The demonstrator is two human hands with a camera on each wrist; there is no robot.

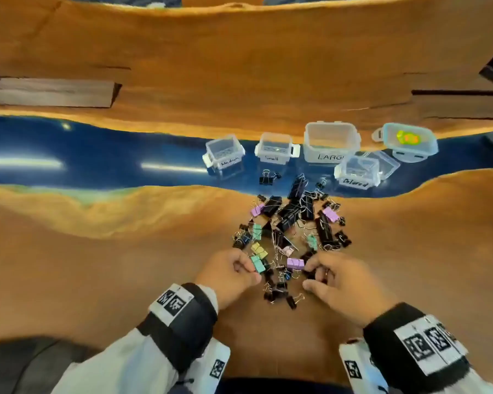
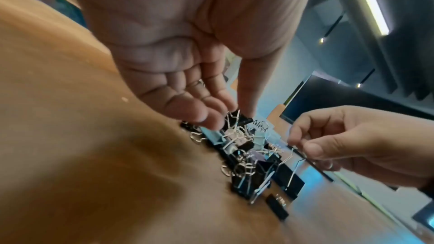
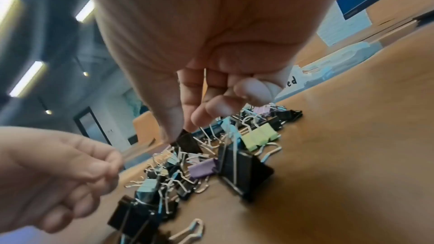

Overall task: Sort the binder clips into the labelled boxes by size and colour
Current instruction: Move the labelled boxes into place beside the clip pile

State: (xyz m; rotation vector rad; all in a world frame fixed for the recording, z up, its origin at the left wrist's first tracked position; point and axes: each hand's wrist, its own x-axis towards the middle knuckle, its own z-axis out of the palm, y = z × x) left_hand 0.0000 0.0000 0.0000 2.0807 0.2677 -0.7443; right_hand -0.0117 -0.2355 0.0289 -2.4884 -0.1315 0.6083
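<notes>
Black clips made up most of the pile of binder clips [image 1: 291, 237], which lay heaped on the wooden table [image 1: 97, 265] just in front of me, with mint, lilac and yellow ones mixed through it. As far as I could judge, the sorting had barely begun. The Medium box [image 1: 225, 152], the Small box [image 1: 274, 150], the LARGE box [image 1: 329, 143] and the Colored box [image 1: 357, 172] stood in a row on the blue strip beyond the pile — I could make out no clip in any of them, though the clear walls left that uncertain.

My left hand [image 1: 230, 275] had its fingers curled at the pile's near left edge, touching a mint clip [image 1: 257, 263]; whether it had truly pinched that one I could not tell. My right hand [image 1: 340, 282] was curled at the near right edge, beside a lilac clip [image 1: 295, 263], pinching what looked like a small black clip's wire handle. Nearly everything remained to be sorted — the whole heap, by my reckoning.
</notes>
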